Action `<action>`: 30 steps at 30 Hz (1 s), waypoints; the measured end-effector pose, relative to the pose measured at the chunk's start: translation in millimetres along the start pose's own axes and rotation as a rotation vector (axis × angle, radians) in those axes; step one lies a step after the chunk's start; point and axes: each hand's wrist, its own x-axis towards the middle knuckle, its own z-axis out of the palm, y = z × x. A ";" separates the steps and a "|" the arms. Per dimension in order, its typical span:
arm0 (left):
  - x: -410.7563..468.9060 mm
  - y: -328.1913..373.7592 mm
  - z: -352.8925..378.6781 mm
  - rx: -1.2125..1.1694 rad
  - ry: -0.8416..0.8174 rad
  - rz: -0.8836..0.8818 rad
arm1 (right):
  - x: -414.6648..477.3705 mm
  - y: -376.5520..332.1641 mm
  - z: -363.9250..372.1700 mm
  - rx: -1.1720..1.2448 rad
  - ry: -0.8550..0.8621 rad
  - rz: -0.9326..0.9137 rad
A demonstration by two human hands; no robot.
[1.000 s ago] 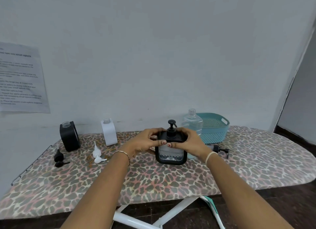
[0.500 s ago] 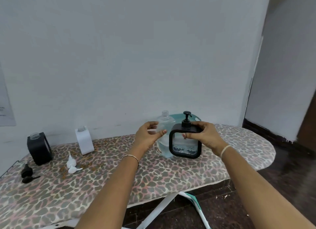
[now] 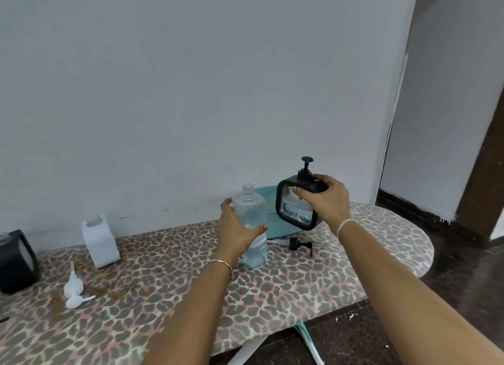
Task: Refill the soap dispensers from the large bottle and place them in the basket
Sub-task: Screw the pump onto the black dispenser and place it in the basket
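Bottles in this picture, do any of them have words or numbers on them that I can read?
None: no word, number or sign can be read here.
The large bottle, gripped by the left hand, shows no label.
The black dispenser in the right hand and the white dispenser look plain too.

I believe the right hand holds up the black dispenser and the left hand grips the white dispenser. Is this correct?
Not quite. The head view shows the left hand gripping the large clear bottle; the white dispenser stands untouched further left. The right hand does hold up the black dispenser.
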 end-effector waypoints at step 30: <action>48.7 -52.8 -39.9 -0.198 -0.060 0.024 | 72.7 62.8 99.2 -0.377 0.072 0.189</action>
